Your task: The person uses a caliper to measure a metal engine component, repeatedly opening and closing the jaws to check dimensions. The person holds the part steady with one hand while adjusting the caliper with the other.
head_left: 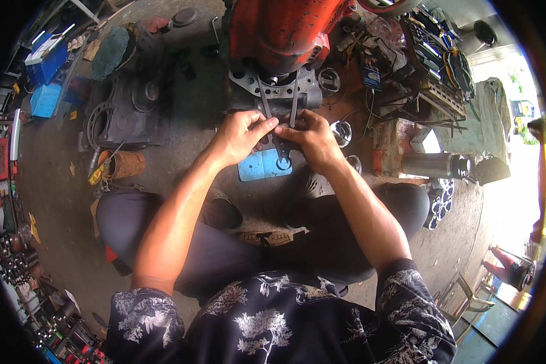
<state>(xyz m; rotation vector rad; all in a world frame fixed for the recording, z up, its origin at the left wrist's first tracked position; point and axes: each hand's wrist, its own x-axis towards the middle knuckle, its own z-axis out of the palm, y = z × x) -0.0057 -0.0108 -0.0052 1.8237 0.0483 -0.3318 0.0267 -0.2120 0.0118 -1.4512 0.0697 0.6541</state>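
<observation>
My left hand and my right hand meet in front of a red machine, both with closed fingers. Between them they pinch a dark metal piece, which has a ring-like lower end; its exact kind is unclear. Two slim grey bars run from my fingers up to the pale metal flange under the machine. How the bars join the dark piece is hidden by my fingers. Below my hands a light-blue flat sheet lies on the floor, partly behind the ring end.
A dark engine block and a rusty can stand to the left. At right are a tool rack, a steel flask and a phone-like device. Round metal parts lie beside my right hand. Many tools line the left rim.
</observation>
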